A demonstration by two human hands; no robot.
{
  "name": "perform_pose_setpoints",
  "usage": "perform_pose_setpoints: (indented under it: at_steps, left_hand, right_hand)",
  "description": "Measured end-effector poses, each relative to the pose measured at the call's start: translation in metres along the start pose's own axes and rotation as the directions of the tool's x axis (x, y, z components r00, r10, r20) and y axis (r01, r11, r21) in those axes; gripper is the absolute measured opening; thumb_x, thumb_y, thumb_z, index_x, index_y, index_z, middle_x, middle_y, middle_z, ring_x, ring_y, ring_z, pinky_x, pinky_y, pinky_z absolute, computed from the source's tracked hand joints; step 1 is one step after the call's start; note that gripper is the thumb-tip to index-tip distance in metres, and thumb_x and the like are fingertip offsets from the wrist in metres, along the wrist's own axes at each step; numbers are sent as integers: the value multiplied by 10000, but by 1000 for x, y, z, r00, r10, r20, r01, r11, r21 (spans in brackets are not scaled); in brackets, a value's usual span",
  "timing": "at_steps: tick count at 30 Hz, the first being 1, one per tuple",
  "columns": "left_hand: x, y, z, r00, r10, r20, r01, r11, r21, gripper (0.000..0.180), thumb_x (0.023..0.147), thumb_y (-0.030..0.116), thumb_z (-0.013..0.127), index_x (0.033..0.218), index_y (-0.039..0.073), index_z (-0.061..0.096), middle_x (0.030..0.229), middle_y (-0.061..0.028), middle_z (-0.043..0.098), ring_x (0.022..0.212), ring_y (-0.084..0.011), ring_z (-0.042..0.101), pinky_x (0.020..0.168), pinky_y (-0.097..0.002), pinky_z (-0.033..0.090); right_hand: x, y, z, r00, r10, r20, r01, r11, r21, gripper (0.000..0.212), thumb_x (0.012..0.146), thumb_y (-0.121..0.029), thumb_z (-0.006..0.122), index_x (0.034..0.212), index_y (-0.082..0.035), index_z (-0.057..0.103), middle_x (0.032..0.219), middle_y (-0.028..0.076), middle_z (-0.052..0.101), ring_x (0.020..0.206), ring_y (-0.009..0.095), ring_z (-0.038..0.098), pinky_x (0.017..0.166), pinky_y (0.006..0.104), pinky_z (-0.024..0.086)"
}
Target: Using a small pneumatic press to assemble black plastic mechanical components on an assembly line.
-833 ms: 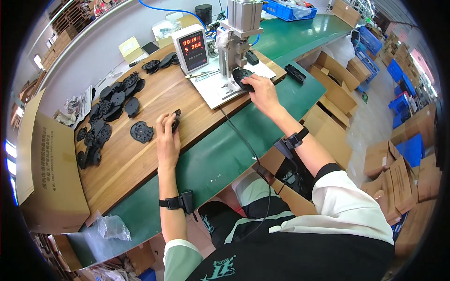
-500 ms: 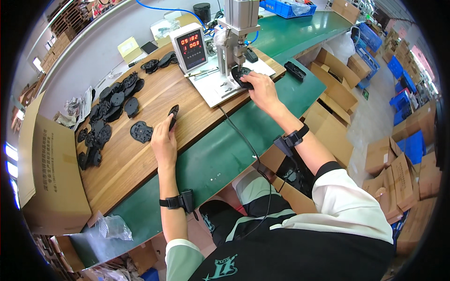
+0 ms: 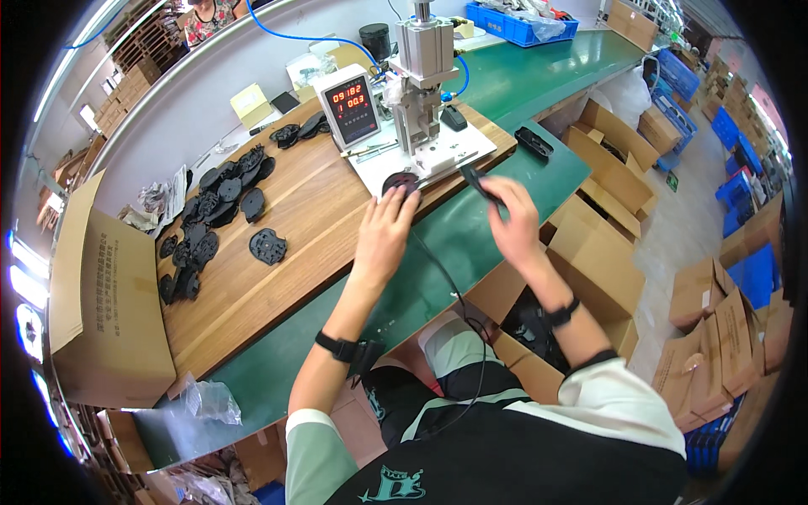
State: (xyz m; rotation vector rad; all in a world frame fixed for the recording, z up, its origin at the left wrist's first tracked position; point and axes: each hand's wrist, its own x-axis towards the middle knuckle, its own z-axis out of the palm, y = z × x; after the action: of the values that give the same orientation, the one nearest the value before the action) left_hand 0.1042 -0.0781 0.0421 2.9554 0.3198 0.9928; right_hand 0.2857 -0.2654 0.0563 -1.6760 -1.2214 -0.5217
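Note:
My left hand (image 3: 385, 225) is closed on a round black plastic part (image 3: 400, 181), at the near left edge of a small press's white base (image 3: 461, 150). To the right of that base, my right hand (image 3: 515, 220) pinches another black plastic part (image 3: 476, 180), seen nearly edge-on above the green bench edge. The metal press (image 3: 418, 109) stands behind both hands, with no black part under its head. A single flat black part (image 3: 268, 246) lies on the wooden board, left of my left hand.
Several black parts (image 3: 220, 192) are heaped on the wooden board (image 3: 316, 223). A counter box (image 3: 348, 105) with red digits stands beside the press. A cardboard box (image 3: 118, 311) is at left, and open cartons (image 3: 593, 227) are at right. A black cable (image 3: 442, 273) hangs over the bench edge.
My left hand has moved right, bringing its black part from the board to the press base. My right hand has drawn its part out from under the press head, toward the near right.

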Motion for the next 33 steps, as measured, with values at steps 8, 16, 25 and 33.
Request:
perform_pose_setpoints:
  at_steps: [8,16,25,33]
  left_hand:
    - [81,30,53,996,78,44,-83,989,123,535,891,-11,603,1420,68,575,1431,-228,605,1358,-383,577,1169,-499,441]
    - [99,46,77,991,-45,124,16,974,226,518,899,7,607,1413,60,573,1377,-264,614,1311,-405,594,1131,-514,457]
    - [95,47,72,976,-64,206,10,968,253,515,910,7,604,1420,35,543,1417,-308,585,1356,-420,567,1164,-518,438]
    - [92,39,70,990,-11,143,-12,987,162,520,884,-17,610,1398,30,547,1388,-302,600,1316,-429,584,1133,-518,458]
  right_hand:
    - [-187,-12,-84,963,266,43,-261,960,-97,442,739,129,640,1153,-16,696,1156,167,701,1083,374,669,972,437,536]
    - [-313,73,-84,731,664,155,-611,739,-283,323,857,39,628,1170,-25,680,1220,159,663,1189,379,598,1070,445,471]
    - [-393,131,-56,503,829,244,-692,555,-462,333,905,-44,607,1230,-4,668,1263,215,645,1237,408,576,1096,467,458]
    - [-409,134,-45,483,816,319,-646,578,-499,352,935,-65,598,1278,-4,647,1389,205,592,1329,409,520,1159,459,416]
